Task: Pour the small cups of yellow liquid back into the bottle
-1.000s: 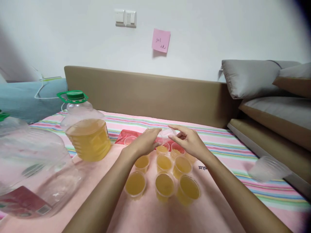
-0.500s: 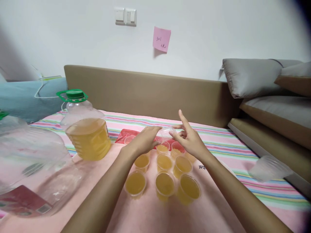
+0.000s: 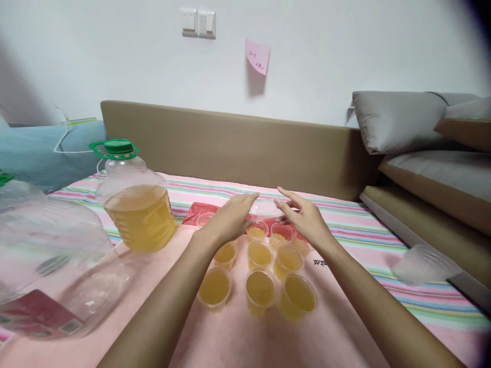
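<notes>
Both the left hand and right hand curve half open around a faint, clear plastic cup; whether either grips it, I can't tell. The left partly hides yellow-filled plastic cups.

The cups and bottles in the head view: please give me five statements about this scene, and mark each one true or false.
1. The green-capped bottle beside the left forearm contains yellow liquid. True.
2. The pink note is stuck on the headboard. False: it is on the wall, above the headboard.
3. A stack of clear cups lies on the striped sheet, to the right of the hands. True.
4. The right hand is on the green cap. False: it is beside a clear cup, away from the bottle.
5. The three nearest cups are empty. False: they contain yellow liquid.
</notes>
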A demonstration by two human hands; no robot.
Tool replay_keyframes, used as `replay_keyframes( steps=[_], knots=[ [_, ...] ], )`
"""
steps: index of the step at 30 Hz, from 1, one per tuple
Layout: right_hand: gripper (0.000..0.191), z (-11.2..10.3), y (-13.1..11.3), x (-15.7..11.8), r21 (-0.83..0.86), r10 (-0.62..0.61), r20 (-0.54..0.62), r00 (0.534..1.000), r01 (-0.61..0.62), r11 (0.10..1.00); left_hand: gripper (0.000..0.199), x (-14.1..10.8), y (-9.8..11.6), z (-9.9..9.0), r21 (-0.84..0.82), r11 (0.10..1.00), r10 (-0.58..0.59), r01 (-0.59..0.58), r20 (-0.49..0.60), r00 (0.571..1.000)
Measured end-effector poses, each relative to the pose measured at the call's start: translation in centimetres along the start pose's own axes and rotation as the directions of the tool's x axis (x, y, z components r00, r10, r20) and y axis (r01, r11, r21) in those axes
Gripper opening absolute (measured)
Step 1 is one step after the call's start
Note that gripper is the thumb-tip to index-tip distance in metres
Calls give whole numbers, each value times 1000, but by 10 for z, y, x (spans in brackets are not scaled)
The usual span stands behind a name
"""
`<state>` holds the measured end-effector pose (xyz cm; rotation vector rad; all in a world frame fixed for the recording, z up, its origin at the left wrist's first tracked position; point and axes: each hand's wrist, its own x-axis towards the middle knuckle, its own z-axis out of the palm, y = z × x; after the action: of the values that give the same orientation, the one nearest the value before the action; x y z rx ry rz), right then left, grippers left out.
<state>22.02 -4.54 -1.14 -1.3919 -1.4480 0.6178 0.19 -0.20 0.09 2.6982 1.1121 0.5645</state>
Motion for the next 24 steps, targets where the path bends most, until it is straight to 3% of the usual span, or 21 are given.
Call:
replay_keyframes(
  steps=[7,13,24],
  knots=[
    [79,0,1,0,-12,21,-2,1000,-21,1000,67,-3,-2,2,4,1000,21,-21,4,1000],
    [95,1,-2,-1,-20,-61,16,998,61,998,68,-2,-3,1,17,1000,17,-17,-3,1000],
    [84,1,-7,-4,-77,-226,132,965,238,968,66,-1,-2,4,57,998,10,-11,14,1000]
  ],
)
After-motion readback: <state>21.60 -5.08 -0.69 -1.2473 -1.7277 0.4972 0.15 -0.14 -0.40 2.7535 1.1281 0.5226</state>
